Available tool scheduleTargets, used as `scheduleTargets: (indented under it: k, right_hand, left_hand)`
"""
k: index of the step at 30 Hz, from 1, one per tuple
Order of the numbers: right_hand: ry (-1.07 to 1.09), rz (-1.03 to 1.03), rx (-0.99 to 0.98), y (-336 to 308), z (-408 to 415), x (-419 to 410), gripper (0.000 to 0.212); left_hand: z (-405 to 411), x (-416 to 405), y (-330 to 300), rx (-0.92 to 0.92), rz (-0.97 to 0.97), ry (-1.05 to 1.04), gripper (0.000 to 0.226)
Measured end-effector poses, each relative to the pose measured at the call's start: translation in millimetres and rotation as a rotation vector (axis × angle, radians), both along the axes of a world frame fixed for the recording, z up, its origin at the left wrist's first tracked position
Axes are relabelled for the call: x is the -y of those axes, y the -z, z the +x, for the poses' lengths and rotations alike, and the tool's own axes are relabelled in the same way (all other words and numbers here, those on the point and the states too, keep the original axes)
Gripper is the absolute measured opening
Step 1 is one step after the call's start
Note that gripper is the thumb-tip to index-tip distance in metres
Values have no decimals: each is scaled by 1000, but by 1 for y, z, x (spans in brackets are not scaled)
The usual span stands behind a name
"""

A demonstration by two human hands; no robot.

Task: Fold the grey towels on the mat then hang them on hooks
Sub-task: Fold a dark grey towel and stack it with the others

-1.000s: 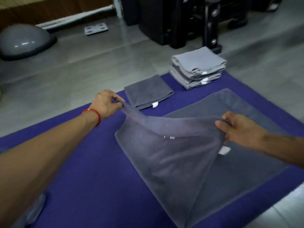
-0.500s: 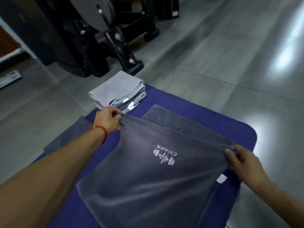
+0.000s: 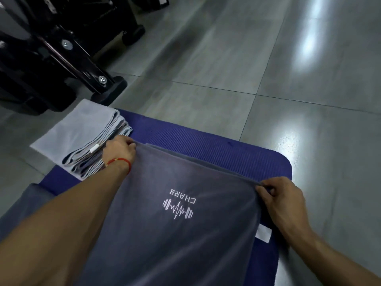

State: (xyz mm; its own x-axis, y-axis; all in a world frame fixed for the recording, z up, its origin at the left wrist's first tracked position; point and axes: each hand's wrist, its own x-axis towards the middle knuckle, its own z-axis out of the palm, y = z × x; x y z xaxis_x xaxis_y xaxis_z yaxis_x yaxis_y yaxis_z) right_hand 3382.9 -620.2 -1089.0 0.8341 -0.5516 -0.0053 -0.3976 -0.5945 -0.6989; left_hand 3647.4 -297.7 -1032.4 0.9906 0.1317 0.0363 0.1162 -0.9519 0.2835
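**Grey towel held by its far corners over the mat**

At the near left edge, part of another dark grey towel is seen lying flat, cut off by the frame. Further back on the left, a stack of folded pale grey towels is set partly on the blue mat and partly on the tiled floor, just in front of the black foot of a machine. The far left corner of the dark grey towel is pinched by the left hand, its fingers curled over the hem (a red string is worn at the wrist). The towel is spread across the middle of the mat, its white logo turned up, and a lower layer shows along the far edge. The far right corner is pinched between thumb and curled fingers of the right hand. A white label lies just beneath that hand, on the mat.
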Motion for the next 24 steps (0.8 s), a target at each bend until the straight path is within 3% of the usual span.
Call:
scheduleTargets:
  k: [7,12,16,21,24]
  right_hand:
    - [-83,-38,-77,10,-2,11,12]
    - [-87,-64,-153,4,8,9,7]
    - [-124,-85,-212,6,10,11,12]
    - [-120,124,-175,-11,4,19,15]
    - [-77,432,-136,-35,1,12,9]
  left_hand:
    - [26,12,29,-125,-65,87,18]
    - [26,13,33,-185,-131,114,3]
    - [31,6,25,-213,-147,172,21]
    - [19,-10,-11,-151,-223,225,19]
    - [4,-35,-47,-147,-314,267,30]
